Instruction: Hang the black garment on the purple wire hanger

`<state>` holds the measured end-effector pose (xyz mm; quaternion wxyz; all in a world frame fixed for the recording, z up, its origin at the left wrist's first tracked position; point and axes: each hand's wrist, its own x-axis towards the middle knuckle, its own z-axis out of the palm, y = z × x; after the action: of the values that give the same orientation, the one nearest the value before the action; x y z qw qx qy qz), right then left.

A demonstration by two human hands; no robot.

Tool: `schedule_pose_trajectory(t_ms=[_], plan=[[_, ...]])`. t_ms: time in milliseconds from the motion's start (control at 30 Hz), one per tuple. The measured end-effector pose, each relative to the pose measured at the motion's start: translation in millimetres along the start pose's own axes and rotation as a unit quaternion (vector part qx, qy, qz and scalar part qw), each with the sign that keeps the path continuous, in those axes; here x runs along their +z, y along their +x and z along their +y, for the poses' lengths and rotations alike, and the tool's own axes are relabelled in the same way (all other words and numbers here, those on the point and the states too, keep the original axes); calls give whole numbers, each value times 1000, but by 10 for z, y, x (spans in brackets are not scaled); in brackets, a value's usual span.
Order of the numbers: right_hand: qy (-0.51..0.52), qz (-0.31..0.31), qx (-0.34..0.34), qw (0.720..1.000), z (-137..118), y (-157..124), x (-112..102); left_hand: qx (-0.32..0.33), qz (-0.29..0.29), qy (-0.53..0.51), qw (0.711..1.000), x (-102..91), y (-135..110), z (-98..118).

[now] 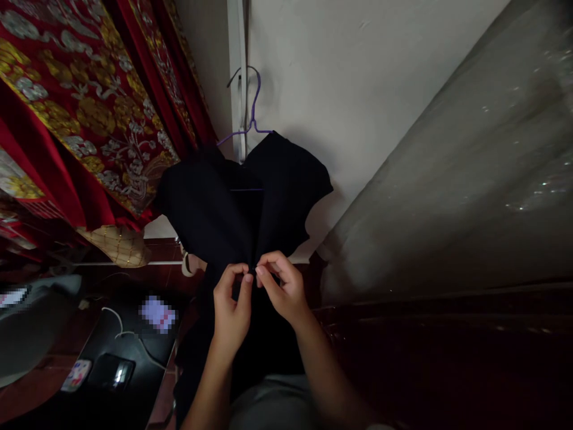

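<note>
A black garment (286, 191) hangs on a purple wire hanger (254, 116) in front of me. Its front opening forms a V that narrows down to where my hands meet. On the left edge of the opening, my left hand (233, 295) pinches the black cloth between thumb and fingers. My right hand (282, 283) pinches the other edge, its fingertips close against those of the left. Something small and dark sits between the fingertips, too dark to make out. The lower part of the garment falls behind my forearms and merges into shadow.
Red curtain-like cloth (102, 113) with gold and silver patterns hangs at left. A pale wall (322, 71) stands behind, with a grey shiny covering (430, 197) at right. Low at left, a black table (143, 352) bears a white cable (147, 349) and a dark phone-like object (111, 371).
</note>
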<state>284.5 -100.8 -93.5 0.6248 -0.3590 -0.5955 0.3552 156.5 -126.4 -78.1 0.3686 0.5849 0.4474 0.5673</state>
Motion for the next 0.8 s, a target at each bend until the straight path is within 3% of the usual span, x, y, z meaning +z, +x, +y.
schedule_pose_trajectory(t_ms=[267,467,567,667,800], plan=[[26,-95,92,991,-84,36,-8,11,43,29,999,-51,-12,-13],[118,-87,216,965,-182,52,67,24,43,51,998,-86,8,-48],[176,-43,276,944,-179,127,59,40,9,66,997,-62,45,-120],[211,19,285,935,-171,384,-5,51,-30,88,994,-9,91,-212],[213,81,213,950,-279,1118,-72,47,-37,95,994,63,118,-346]])
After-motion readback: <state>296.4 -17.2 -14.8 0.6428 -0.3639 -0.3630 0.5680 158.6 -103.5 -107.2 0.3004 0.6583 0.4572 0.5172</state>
